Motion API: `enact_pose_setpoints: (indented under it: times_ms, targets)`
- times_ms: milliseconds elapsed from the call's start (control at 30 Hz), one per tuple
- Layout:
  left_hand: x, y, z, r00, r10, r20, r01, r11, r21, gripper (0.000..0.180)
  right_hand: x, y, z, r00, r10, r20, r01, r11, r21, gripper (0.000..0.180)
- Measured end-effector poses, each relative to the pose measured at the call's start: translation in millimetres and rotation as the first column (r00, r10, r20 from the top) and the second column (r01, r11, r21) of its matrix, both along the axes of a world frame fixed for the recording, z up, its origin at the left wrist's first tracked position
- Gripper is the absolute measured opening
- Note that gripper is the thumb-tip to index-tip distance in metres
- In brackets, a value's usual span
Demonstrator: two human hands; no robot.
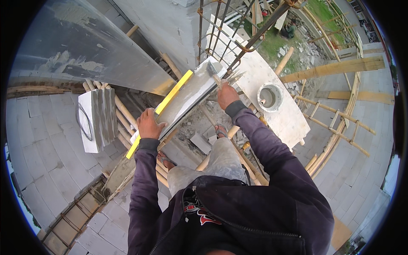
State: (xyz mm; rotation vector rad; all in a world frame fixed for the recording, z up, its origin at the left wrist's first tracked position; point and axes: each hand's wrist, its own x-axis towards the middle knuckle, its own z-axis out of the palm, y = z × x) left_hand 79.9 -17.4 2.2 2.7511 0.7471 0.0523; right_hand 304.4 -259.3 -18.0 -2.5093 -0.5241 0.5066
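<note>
My left hand (148,123) is closed over a long yellow spirit level (175,91), which lies along the left edge of a narrow ledge of pale blocks (187,98). Grey mortar is smeared on the ledge's top. In my right hand (228,96) is a scraper (212,69) with a flat metal blade, gripped by its handle. Its blade touches or hovers just over the far end of the ledge; I cannot tell which. To the right of that hand, a round bucket (270,97) caked with mortar stands on a pale board (285,121), a handle poking out of it.
Rusty rebar (250,42) rises beyond the ledge. At the left, pale blocks (97,121) carry a loop of dark cord. Bamboo poles (124,112) and wooden planks (335,69) form scaffolding around me. Rubble lies below. Another person (289,29) sits far off on the grass.
</note>
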Motion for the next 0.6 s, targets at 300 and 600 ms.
enact_pose_setpoints:
  times_ms: [300,600]
  targets:
    - [9,-7,-4,0.982,0.041,-0.182,-0.045,0.999,-0.022,0.079,-8,11,25,0.983,0.027,0.183,-0.038,0.998,0.057,0.028]
    - [7,-8,-1,0.964,0.059,-0.258,-0.068,0.997,-0.026,0.077,-1,27,-4,0.996,0.086,0.030,-0.084,0.994,-0.064,0.028]
